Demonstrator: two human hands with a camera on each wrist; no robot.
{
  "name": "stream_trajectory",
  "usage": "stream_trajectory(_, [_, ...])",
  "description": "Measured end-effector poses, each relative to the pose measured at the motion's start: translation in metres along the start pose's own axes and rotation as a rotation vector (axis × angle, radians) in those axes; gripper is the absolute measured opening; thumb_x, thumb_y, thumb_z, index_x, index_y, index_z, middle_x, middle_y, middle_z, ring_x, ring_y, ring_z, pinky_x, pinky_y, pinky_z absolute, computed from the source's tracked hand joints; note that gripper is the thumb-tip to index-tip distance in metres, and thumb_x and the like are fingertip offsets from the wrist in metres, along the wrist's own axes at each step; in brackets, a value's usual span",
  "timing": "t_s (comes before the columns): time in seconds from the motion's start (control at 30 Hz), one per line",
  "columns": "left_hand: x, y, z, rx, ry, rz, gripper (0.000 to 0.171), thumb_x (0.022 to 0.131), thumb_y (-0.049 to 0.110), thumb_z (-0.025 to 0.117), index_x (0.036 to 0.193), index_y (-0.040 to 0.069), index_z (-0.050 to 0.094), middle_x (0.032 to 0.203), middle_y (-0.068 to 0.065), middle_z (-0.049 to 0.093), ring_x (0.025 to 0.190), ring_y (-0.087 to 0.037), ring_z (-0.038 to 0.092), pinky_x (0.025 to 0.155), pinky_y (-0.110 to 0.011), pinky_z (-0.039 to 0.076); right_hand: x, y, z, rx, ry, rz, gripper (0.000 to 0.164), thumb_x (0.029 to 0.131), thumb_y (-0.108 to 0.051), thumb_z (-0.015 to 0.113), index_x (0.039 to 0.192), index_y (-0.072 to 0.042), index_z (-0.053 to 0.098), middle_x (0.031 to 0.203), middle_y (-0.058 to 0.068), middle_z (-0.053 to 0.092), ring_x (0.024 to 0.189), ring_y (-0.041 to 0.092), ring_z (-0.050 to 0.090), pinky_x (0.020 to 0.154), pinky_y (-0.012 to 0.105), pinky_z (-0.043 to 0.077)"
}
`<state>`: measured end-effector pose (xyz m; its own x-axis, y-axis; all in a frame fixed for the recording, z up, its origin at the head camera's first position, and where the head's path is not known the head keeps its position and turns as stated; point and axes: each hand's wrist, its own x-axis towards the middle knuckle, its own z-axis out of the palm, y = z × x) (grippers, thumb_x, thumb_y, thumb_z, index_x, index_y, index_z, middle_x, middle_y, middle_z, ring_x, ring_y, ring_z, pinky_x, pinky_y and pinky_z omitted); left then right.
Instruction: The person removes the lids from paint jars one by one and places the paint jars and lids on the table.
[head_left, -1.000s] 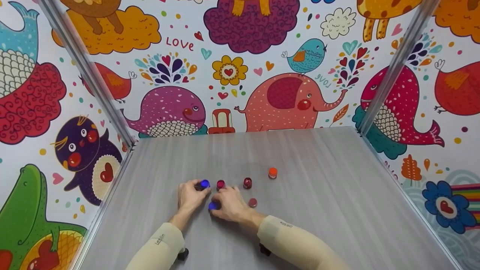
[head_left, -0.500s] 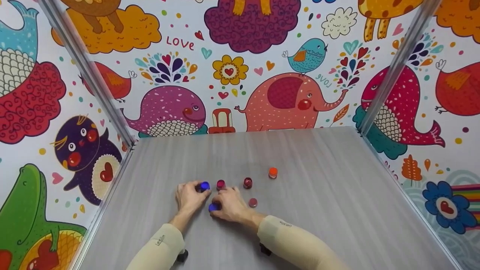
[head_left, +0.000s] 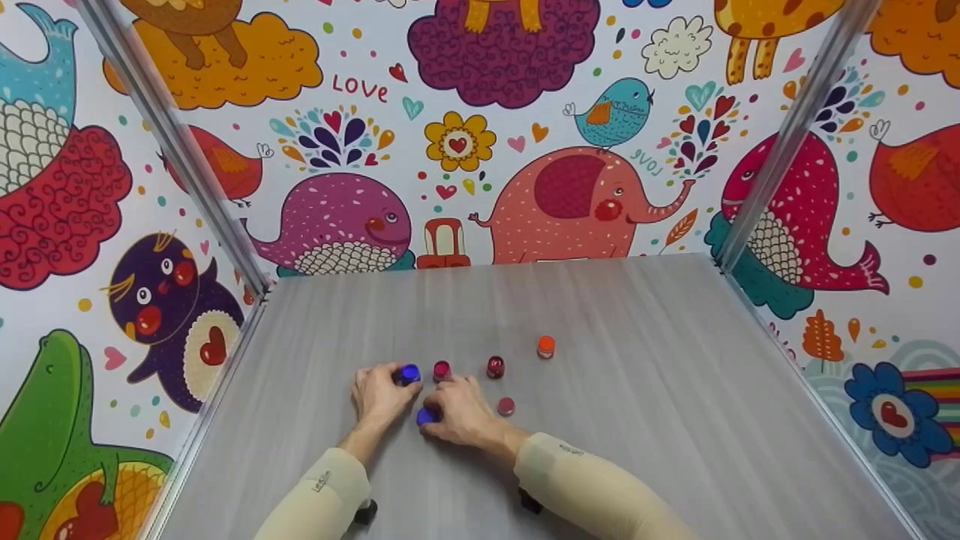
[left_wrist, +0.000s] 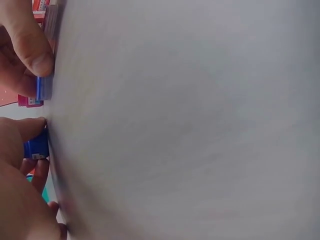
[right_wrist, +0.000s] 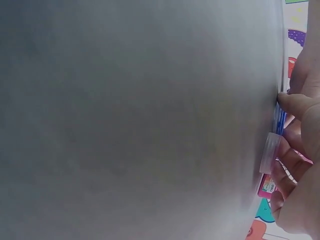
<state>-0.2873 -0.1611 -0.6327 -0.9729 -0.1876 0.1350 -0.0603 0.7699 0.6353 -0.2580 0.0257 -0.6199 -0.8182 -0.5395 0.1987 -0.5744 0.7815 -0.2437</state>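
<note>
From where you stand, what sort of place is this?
Probably an indoor booth set up for tabletop work: a gray table enclosed by cartoon-printed walls, with metal posts at the back corners.

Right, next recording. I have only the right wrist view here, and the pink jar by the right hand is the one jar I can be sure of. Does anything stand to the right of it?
Observer: Yes, the head view shows a dark red jar to the right of the pink jar.
Operator: Anything beyond that one?
Observer: An orange-topped jar, the furthest right of the jars.
Operator: Is a hand on either of those two?
Observer: No, both stand apart from the left hand and the right hand.
</note>
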Motion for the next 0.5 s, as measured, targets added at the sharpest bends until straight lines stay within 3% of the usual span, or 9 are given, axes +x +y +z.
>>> stream_trajectory(0.33, [-0.0016,-0.001,0.0013,-0.01,0.008,0.007,0.048,0.084,0.034,0.096,0.126,0.013,0.084,0.128,-0.015,0.084,0.115,-0.04,0.063,0.101,-0.06,0.047,-0.0023,0.0,-0.003,0.004,-0.011,0.017,0.04,0.087,-0.055,0.092,0.114,-0.025,0.087,0.105,-0.007,0.082,0.103,0.015,0.068,0.085,0.03,0.046])
stream_trajectory(0.5, [-0.0024,0.0009,-0.0015,-0.005,-0.012,0.029,0.056,0.084,0.035,0.095,0.131,0.009,0.081,0.133,-0.017,0.082,0.121,-0.041,0.065,0.106,-0.06,0.05,-0.0031,-0.0003,-0.0071,0.016,0.003,0.009,0.044,0.086,-0.057,0.09,0.115,-0.023,0.087,0.108,-0.006,0.083,0.105,0.016,0.071,0.092,0.033,0.051])
